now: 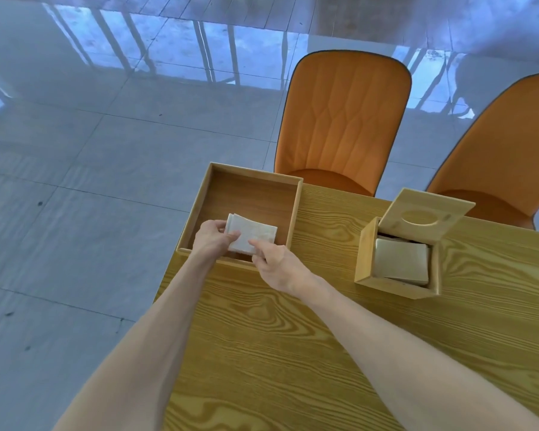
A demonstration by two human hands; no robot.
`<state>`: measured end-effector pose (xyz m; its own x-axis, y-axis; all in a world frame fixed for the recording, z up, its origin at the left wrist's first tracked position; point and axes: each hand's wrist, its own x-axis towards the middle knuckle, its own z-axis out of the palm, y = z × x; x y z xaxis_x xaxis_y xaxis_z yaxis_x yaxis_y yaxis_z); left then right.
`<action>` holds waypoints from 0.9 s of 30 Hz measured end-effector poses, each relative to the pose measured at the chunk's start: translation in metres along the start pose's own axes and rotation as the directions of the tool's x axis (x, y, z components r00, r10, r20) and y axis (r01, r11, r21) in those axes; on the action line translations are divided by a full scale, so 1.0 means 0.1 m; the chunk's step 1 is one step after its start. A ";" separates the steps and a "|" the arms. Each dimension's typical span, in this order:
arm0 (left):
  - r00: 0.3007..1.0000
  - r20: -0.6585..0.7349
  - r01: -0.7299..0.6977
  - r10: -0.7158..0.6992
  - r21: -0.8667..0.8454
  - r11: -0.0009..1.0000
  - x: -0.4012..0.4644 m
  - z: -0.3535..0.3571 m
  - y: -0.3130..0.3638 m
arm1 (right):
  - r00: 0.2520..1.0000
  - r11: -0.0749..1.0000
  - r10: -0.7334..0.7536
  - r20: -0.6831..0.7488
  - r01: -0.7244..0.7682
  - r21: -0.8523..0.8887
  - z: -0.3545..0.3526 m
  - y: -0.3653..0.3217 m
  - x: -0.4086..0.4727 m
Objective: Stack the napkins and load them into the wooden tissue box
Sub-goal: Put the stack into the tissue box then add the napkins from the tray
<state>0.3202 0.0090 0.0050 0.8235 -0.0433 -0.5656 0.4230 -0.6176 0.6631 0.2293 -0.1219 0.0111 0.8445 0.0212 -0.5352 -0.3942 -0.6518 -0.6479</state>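
Observation:
A small stack of white napkins (255, 233) lies inside an open wooden tray (296, 209) at the table's far left corner. My left hand (212, 241) grips the stack's left end, and my right hand (277, 264) holds its near edge with thumb and fingers. To the right stands the wooden tissue box (366, 256) with its slotted lid (425, 211) tilted open. More white napkins (402, 259) lie flat inside the box.
The wooden table (293, 353) runs toward me and to the right. Two orange chairs (343, 119) stand behind its far edge. Grey tiled floor (75, 181) lies to the left, past the table's edge.

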 end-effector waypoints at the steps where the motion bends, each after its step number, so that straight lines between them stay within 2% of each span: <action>1: 1.000 0.019 -0.003 0.003 -0.038 0.999 0.00 -0.02 -0.01 | 0.998 0.999 -0.022 -0.056 0.024 0.037 -0.01 0.01 -0.02; 3: 0.998 0.063 -0.019 0.026 -0.112 0.993 -0.02 -0.08 -0.01 | 0.974 0.992 -0.052 -0.219 0.076 0.101 -0.04 0.05 -0.06; 6: 0.989 0.115 -0.073 0.095 -0.181 0.981 -0.07 -0.18 -0.01 | 0.877 0.975 -0.024 -0.480 0.126 0.181 -0.10 0.10 -0.12; 8: 0.981 0.138 -0.106 0.136 -0.206 0.973 -0.12 -0.22 0.01 | 0.828 0.970 0.007 -0.561 0.131 0.205 -0.16 0.14 -0.16; 10: 0.972 0.171 -0.121 0.161 -0.223 0.967 -0.20 -0.25 0.05 | 0.834 0.957 0.055 -0.548 0.113 0.268 -0.24 0.17 -0.22; 13: 0.943 0.272 -0.115 0.193 -0.277 0.954 -0.35 -0.25 0.16 | 0.900 0.894 0.111 -0.421 0.094 0.438 -0.39 0.20 -0.34; 16: 0.907 0.354 -0.103 0.229 -0.342 0.934 -0.52 -0.17 0.30 | 0.965 0.722 0.103 -0.242 0.095 0.686 -0.56 0.26 -0.55; 19: 0.864 0.420 -0.098 0.278 -0.402 0.910 -0.66 -0.01 0.45 | 0.987 0.611 0.046 -0.151 0.092 0.786 -0.71 0.42 -0.76; 21: 0.834 0.460 -0.092 0.304 -0.428 0.899 -0.76 0.15 0.54 | 0.986 0.566 0.052 -0.158 0.101 0.818 -0.77 0.56 -0.89; 24: 0.796 0.514 -0.094 0.320 -0.417 0.904 -0.91 0.46 0.69 | 0.959 0.506 0.131 -0.252 0.154 0.849 -0.87 0.79 -1.09; 27: 0.813 0.506 -0.101 0.289 -0.366 0.925 -1.07 0.82 0.82 | 0.891 0.527 0.247 -0.381 0.207 0.824 -0.98 1.02 -1.31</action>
<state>0.2360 -0.1017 0.0792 0.6002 -0.6109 -0.5163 0.4463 -0.2800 0.8500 0.1141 -0.2658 0.0677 0.7934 -0.4307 -0.4301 -0.3319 0.2862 -0.8989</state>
